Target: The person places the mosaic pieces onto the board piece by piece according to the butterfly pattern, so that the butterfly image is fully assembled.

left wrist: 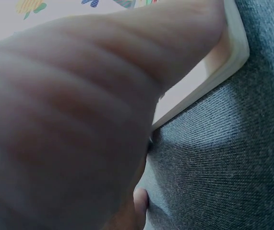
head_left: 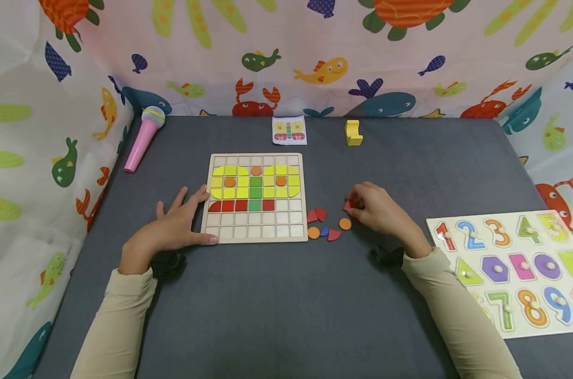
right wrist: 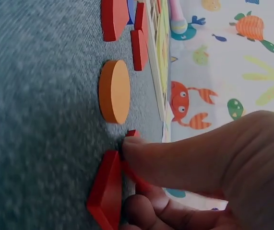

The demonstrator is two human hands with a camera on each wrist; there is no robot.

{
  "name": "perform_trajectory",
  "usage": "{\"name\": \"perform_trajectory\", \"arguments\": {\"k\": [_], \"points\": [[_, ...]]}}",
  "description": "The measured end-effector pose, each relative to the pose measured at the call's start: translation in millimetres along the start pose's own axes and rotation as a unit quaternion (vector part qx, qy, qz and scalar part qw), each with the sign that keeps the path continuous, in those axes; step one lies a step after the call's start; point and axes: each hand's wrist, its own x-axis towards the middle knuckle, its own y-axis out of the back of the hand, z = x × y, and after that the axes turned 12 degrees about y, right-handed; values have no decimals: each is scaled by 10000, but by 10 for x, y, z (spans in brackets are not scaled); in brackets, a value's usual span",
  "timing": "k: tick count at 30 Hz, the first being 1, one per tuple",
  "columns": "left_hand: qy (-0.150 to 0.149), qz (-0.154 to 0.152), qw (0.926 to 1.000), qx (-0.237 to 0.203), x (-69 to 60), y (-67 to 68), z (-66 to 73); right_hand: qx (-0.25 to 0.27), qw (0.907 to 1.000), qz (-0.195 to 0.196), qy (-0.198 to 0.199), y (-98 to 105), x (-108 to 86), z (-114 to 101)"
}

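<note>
A wooden grid board (head_left: 255, 231) bears yellow, green and red tiles and orange discs in its upper rows. My left hand (head_left: 170, 226) steadies it, fingers spread along the left edge and thumb at the near left corner. Right of the board, my right hand (head_left: 378, 209) pinches a small red tile (head_left: 348, 205) between thumb and fingers. Just beside the thumb, another red tile (right wrist: 107, 191) shows in the right wrist view. An orange disc (head_left: 345, 223) lies nearby. Between it and the board are red tiles (head_left: 320, 213), a blue piece (head_left: 324, 231) and a second orange disc (head_left: 313, 232).
Behind the board lie a butterfly pattern card (head_left: 289, 130) and a yellow block (head_left: 353, 132). A pink toy microphone (head_left: 145, 138) is at the far left. The number and shape puzzle board (head_left: 496, 297) covers the right side. Printed cloth (head_left: 295, 47) hangs around the table.
</note>
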Motion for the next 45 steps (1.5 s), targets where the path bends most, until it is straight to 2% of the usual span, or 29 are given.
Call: {"name": "perform_trajectory", "arguments": {"k": [5, 10, 14, 22, 27, 34, 39, 45], "points": [[7, 2, 10000, 4, -4, -9, 19, 81, 9996, 275, 0, -35, 80, -42], [-4, 31, 10000, 4, 4, -27, 22, 241, 9985, 467, 129, -62, 277, -169], [2, 58, 10000, -7, 20, -46, 11, 458, 9977, 417, 290, -126, 470, -319], [-39, -1, 10000, -19, 26, -47, 45, 840, 9925, 149, 870, -383, 767, -537], [-15, 13, 10000, 11, 31, -47, 50, 778, 9916, -15, 1035, -508, 868, -596], [-29, 5, 10000, 21, 27, -38, 55, 259, 9925, -17, 1192, -634, 906, -630], [-61, 30, 10000, 11, 9, -20, 41, -15, 9925, 42, 1225, -677, 914, -644], [-50, 52, 10000, 11, -8, 1, 21, -96, 9923, -140, 1230, -709, 940, -669]]}}
